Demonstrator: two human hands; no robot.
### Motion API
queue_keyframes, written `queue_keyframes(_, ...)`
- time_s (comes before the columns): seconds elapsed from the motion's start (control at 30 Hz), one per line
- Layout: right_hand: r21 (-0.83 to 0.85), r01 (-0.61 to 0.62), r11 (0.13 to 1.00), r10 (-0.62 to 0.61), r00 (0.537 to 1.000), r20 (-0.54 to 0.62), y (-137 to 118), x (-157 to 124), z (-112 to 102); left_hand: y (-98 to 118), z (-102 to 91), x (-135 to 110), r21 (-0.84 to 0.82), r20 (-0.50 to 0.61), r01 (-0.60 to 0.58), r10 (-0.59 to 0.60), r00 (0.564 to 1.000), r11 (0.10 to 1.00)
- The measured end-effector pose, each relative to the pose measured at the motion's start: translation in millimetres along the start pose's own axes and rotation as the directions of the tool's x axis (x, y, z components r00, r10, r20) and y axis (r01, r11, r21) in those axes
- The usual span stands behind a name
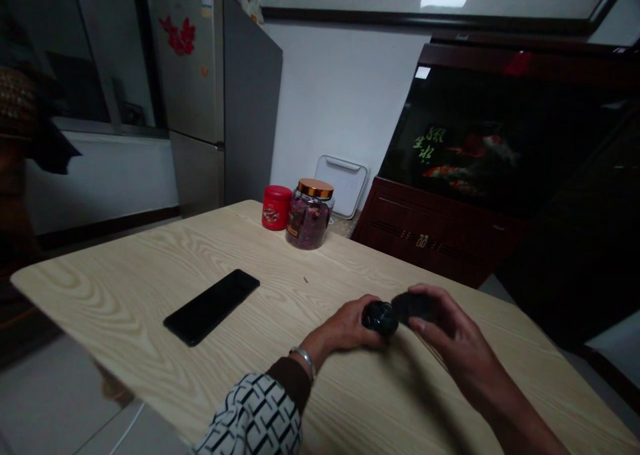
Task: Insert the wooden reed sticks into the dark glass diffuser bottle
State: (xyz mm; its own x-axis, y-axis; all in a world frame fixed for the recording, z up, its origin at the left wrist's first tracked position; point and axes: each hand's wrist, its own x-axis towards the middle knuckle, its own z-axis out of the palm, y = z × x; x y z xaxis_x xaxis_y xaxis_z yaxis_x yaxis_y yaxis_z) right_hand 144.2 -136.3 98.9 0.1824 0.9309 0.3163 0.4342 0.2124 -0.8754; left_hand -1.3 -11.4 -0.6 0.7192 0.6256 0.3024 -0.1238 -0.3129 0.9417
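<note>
My left hand (345, 328) rests on the light wooden table (150, 288) with its fingers closed round a small round black object (380, 317). My right hand (450, 338) sits just to the right of it, fingers curled round a second dark, flatter piece (413, 305) that nearly touches the round one. Whether the two dark pieces are joined is unclear in the dim light. A bracelet shows on my left wrist, above a black-and-white patterned sleeve.
A black phone (211, 306) lies flat left of my hands. At the table's far edge stand a red tin (275, 207) and a glass jar (309, 215) with a copper lid. Behind are a grey fridge (220, 95) and a fish tank (480, 141) on a dark cabinet.
</note>
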Motion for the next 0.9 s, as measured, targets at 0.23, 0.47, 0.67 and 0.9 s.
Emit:
queue_keyframes(0.23, 0.076, 0.019, 0.997, -0.008, 0.990, -0.139, 40, 31, 23, -5, 1.6, 1, -0.032, 0.001, 0.029, -0.029, 1.000, 0.999)
queue_keyframes(0.47, -0.227, 0.094, 0.969, -0.078, 0.994, 0.079, 37, 28, 6, -2, -0.5, 2, -0.054, 0.020, -0.003, 0.004, 1.000, 0.999)
queue_keyframes(0.67, -0.633, 0.107, 0.767, -0.076, 0.994, 0.076, 24, 32, 7, -5, 2.2, 2, -0.076, 0.013, 0.037, -0.036, 0.999, 0.996)
queue_keyframes(0.9, -0.300, -0.003, 0.954, 0.033, 0.995, 0.096, 22, 18, 3, 0, 0.1, 1, -0.004, -0.005, 0.007, -0.007, 1.000, 1.000)
